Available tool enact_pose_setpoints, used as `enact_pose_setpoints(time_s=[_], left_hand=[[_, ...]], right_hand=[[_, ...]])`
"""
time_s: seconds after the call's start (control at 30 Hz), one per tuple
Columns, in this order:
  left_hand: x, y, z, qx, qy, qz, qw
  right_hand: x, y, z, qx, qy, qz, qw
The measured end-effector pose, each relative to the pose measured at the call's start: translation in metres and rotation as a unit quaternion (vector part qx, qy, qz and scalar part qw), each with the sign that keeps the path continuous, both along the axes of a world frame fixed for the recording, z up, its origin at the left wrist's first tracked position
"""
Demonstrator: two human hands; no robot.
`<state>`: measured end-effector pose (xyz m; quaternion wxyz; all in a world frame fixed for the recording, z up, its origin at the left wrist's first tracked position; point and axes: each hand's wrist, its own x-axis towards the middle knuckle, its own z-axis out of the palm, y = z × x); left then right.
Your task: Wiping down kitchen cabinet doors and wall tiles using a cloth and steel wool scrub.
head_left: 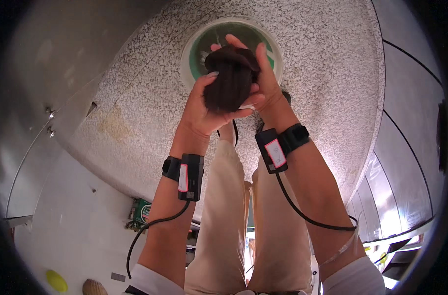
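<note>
A bunched dark brown cloth (229, 83), perhaps a sock or other knit piece, is held between both hands in front of me. My left hand (205, 112) cups it from below and the left, with the thumb lying on its front. Fingers of my right hand (268, 83) wrap its right side and back, and the right thumb points upward. Behind the cloth is a round tub (185, 61) with a pale rim and a green inside. The hands and cloth overlap its near part and hide some of what it holds.
Speckled flooring (320, 66) surrounds the tub. A grey cabinet front (54, 66) with two knobs stands at left, and grey panels (404, 121) curve along the right. Near my left forearm is a green box (141, 210). Black wrist devices (190, 177) trail cables.
</note>
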<state>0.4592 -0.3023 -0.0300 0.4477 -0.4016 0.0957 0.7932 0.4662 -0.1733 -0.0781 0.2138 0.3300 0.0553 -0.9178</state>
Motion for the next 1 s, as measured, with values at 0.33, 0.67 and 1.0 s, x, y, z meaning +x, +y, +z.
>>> enact_pose_setpoints(time_s=[0.33, 0.67, 1.0], left_hand=[[0.008, -0.020, -0.003, -0.017, 0.078, -0.065, 0.995], [-0.005, 0.002, -0.013, -0.173, 0.139, -0.203, 0.954], [0.000, 0.006, -0.036, -0.274, 0.175, -0.271, 0.906]], right_hand=[[-0.026, 0.004, 0.023, 0.226, 0.084, 0.201, 0.950], [-0.040, 0.000, -0.014, 0.439, 0.121, 0.331, 0.826], [-0.039, -0.016, -0.035, 0.583, 0.192, 0.423, 0.666]])
